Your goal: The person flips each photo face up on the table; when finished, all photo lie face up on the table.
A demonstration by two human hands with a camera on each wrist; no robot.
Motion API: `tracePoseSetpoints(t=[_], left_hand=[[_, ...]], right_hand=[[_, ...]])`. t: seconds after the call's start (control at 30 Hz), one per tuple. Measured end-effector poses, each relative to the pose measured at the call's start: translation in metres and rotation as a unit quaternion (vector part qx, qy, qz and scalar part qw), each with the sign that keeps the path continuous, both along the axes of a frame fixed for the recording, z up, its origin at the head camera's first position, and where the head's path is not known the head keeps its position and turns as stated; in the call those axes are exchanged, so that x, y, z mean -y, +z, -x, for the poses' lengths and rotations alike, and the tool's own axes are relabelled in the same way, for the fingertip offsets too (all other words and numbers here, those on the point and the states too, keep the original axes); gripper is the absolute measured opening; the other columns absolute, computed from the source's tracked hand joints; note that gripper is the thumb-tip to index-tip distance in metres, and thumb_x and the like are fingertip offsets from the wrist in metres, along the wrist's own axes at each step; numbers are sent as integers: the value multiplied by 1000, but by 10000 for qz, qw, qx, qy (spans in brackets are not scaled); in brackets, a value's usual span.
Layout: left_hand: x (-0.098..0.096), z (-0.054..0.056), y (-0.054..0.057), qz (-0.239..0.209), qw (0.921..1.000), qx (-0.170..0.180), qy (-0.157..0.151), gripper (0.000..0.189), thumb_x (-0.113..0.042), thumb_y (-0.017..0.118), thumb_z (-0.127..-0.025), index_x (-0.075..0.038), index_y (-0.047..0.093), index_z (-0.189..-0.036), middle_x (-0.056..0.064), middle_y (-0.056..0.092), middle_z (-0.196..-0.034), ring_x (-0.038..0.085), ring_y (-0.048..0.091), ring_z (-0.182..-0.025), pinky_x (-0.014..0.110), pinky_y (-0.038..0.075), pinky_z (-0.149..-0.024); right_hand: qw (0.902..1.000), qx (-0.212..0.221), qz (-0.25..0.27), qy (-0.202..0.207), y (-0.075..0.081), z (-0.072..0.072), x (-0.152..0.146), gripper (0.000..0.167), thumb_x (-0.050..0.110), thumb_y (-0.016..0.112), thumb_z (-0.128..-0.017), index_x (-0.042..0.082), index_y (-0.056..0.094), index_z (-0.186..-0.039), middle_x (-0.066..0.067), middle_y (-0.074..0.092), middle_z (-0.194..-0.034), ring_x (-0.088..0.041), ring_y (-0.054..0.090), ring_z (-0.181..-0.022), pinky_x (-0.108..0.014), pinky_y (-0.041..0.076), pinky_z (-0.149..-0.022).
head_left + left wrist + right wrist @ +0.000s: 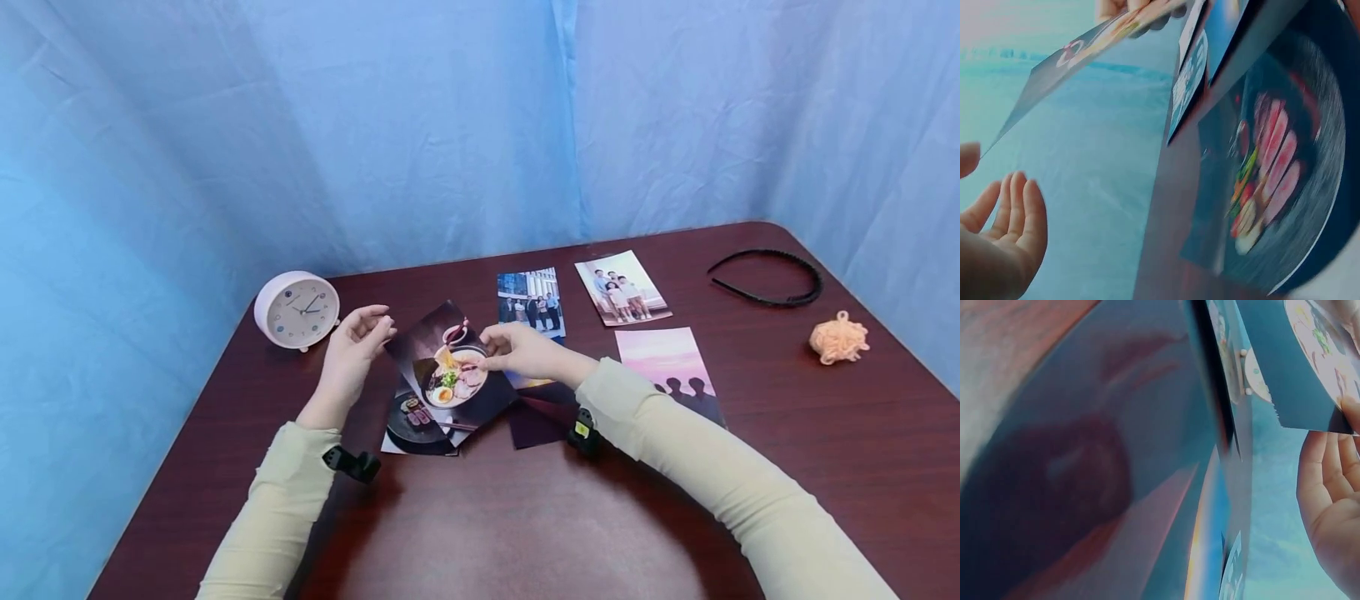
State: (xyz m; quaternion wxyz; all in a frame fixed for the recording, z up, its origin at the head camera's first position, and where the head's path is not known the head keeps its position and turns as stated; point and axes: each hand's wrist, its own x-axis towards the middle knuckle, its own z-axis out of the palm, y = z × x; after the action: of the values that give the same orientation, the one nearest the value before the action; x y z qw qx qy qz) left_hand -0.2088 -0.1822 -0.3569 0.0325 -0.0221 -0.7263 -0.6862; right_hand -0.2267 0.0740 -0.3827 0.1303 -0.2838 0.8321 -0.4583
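Observation:
A photo of a ramen bowl (459, 379) is held up off the table, tilted. My right hand (525, 350) pinches its right edge, thumb on the front and fingers behind. My left hand (356, 346) is beside the photo's left corner with fingers loosely bent; in the left wrist view, the thumb (967, 159) is close to that corner, and whether they touch I cannot tell. Beneath the ramen photo lies a photo of sliced meat on a dark plate (408, 425), partly covered. Right of it are a dark photo (536, 421) and a blue-and-yellow one, mostly hidden by my right hand.
Farther back lie a group photo by a building (530, 302) and a family photo (622, 287). A pink-sky silhouette photo (667, 358) sits partly behind my right sleeve. A round alarm clock (298, 310) stands left; a black headband (772, 300) and orange yarn bundle (838, 339) lie right.

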Motion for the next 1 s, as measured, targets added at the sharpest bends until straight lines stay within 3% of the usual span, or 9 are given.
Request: tracePoseSetpoints(t=[0.2, 0.43, 0.57, 0.8, 1.0], left_hand=[[-17, -5, -7, -550, 9972, -30, 502, 27, -15, 44, -101, 0, 50, -123, -12, 56, -87, 0, 52, -80, 15, 48, -68], [-30, -9, -10, -1208, 9880, -373, 884, 31, -7, 46, -99, 3, 42, -127, -2, 54, -93, 4, 59, -84, 17, 53, -74], [-36, -12, -16, -1146, 9899, -329, 763, 36, 0, 51, -95, 5, 40, -129, -1, 54, -92, 3, 60, -82, 18, 53, -75], [-47, -25, -25, -422, 9988, -111, 207, 44, 9, 53, -89, 7, 39, -131, 2, 54, -99, 0, 56, -82, 13, 49, -72], [-51, -27, -30, -427, 9988, -226, 105, 42, 11, 52, -88, 8, 43, -129, 0, 55, -95, 1, 55, -79, 13, 47, -68]], right_hand=[[9980, 99, 417, -462, -2, 2, -2, 11, 7, 66, -87, 0, 60, -94, -9, 65, -86, -14, 59, -79, -27, 49, -74], [9912, 295, 755, -1043, -7, 2, -3, 15, 10, 65, -89, -1, 60, -99, -10, 61, -91, -14, 57, -77, -26, 49, -69], [9857, 211, 1005, -1334, -6, 2, -4, 17, 7, 64, -89, -3, 58, -101, -12, 62, -90, -16, 59, -77, -24, 50, -67], [9701, 258, 1560, -1843, -3, 5, -2, 17, 7, 63, -90, -3, 56, -102, -15, 64, -92, -37, 61, -87, -25, 51, -64], [9519, 430, 2172, -2119, -1, 5, 0, 17, 3, 62, -90, -7, 57, -102, -5, 62, -85, -12, 62, -73, -32, 55, -66]])
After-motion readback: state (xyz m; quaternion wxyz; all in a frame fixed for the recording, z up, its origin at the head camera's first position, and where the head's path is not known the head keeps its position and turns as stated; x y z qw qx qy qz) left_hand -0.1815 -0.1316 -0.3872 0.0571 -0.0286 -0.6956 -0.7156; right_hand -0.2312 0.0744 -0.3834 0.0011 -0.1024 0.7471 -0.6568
